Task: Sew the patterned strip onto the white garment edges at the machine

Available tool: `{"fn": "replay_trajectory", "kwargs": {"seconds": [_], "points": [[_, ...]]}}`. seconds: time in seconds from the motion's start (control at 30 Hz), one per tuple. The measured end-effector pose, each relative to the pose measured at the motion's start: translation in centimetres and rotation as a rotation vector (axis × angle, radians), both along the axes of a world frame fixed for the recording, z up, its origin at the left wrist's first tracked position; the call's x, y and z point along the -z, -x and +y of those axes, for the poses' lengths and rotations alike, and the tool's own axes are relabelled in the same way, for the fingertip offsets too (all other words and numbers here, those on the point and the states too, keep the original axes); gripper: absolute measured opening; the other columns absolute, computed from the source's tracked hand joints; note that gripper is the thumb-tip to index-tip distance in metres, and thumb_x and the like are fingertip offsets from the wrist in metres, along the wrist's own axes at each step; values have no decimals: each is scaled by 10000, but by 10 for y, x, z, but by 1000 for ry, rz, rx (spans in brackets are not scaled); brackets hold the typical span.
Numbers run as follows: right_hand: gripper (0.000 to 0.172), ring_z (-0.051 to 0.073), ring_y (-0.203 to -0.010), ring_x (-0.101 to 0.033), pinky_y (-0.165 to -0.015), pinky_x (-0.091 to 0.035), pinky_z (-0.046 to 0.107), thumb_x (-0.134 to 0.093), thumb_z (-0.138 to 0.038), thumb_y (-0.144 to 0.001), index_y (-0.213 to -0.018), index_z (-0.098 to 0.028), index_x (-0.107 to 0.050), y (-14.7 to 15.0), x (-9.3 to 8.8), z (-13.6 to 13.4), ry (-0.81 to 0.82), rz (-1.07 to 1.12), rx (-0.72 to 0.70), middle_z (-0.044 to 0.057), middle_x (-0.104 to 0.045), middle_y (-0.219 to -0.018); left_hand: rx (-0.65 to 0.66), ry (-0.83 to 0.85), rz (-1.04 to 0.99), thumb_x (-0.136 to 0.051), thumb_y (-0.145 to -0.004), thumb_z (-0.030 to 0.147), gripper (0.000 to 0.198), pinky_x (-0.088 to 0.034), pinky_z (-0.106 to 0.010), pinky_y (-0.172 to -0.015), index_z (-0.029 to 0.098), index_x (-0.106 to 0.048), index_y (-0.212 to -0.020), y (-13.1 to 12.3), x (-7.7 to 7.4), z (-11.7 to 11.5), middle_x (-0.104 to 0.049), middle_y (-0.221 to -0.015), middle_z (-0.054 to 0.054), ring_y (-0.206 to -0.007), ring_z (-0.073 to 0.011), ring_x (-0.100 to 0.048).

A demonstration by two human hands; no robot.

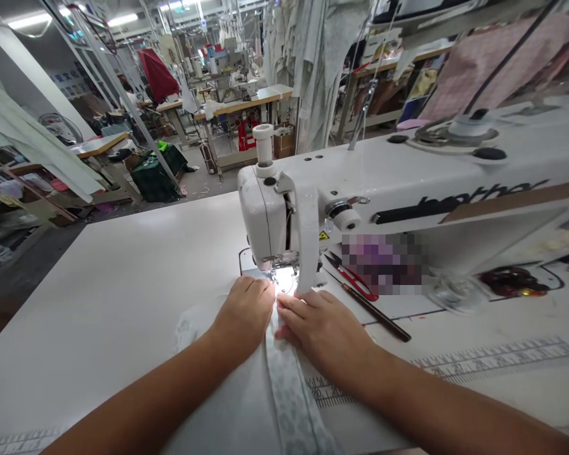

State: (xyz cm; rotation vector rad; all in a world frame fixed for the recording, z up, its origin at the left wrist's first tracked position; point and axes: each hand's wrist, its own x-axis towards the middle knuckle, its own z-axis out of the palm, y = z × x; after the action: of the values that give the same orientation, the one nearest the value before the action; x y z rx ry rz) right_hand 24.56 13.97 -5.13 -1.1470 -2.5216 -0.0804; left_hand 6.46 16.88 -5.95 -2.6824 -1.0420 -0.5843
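A white sewing machine (408, 189) stands on a white table (114, 291). A pale patterned fabric strip (289, 392) runs from the table's near edge up to the lit needle area (284, 278). My left hand (244, 316) lies flat on the cloth just left of the needle, fingers stretched forward. My right hand (320, 325) presses the fabric just right of the strip, fingers extended and close together. Both hands rest on the fabric, almost touching each other.
Red-handled thread snips (355, 281) and a dark pen-like tool (377, 313) lie right of the needle. A printed ruler (493, 360) runs along the table. An empty white spool (263, 148) sits on the machine. Other sewing tables and hanging cloth fill the workshop behind.
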Motion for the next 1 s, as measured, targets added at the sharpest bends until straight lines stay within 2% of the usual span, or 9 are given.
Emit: {"fn": "replay_trajectory", "kwargs": {"seconds": [0.13, 0.4, 0.6, 0.83, 1.0], "points": [[132, 183, -764, -575, -613, -385, 351, -608, -239, -922, -990, -152, -679, 1, 3, 2, -32, -13, 17, 32, -711, -987, -35, 38, 18, -457, -828, 13, 186, -444, -372, -805, 165, -564, -818, -2, -2, 3, -550, -805, -53, -798, -216, -513], [172, 200, -872, -589, -633, -388, 343, -633, -202, -889, -1045, -141, -672, 1, 8, 0, -28, -38, 6, 55, -697, -1066, -84, 36, 43, -476, -759, -28, 214, -406, -371, -786, 173, -546, -750, -6, -4, -2, -532, -732, -24, -712, -190, -481], [143, 186, -818, -594, -635, -397, 342, -596, -183, -908, -1021, -157, -679, 1, 5, 1, 29, -14, 12, 43, -704, -1023, -103, -5, 52, -480, -735, -35, 227, -404, -363, -765, 179, -531, -683, -6, -3, -1, -518, -688, -18, -678, -184, -477], [145, 207, -860, -611, -692, -442, 356, -567, -212, -934, -1009, -164, -681, -1, 5, 3, 37, 9, 13, 58, -708, -1029, -115, 47, 80, -495, -792, -4, 201, -404, -387, -821, 179, -544, -724, -6, -3, 0, -544, -721, -18, -735, -193, -516], [145, 201, -820, -607, -661, -452, 364, -568, -220, -931, -1015, -169, -675, -1, 5, 4, 65, 1, 12, 45, -706, -967, -112, 78, 75, -497, -818, 21, 175, -408, -392, -817, 173, -548, -747, -4, -3, 1, -562, -749, -25, -781, -203, -542]]}}
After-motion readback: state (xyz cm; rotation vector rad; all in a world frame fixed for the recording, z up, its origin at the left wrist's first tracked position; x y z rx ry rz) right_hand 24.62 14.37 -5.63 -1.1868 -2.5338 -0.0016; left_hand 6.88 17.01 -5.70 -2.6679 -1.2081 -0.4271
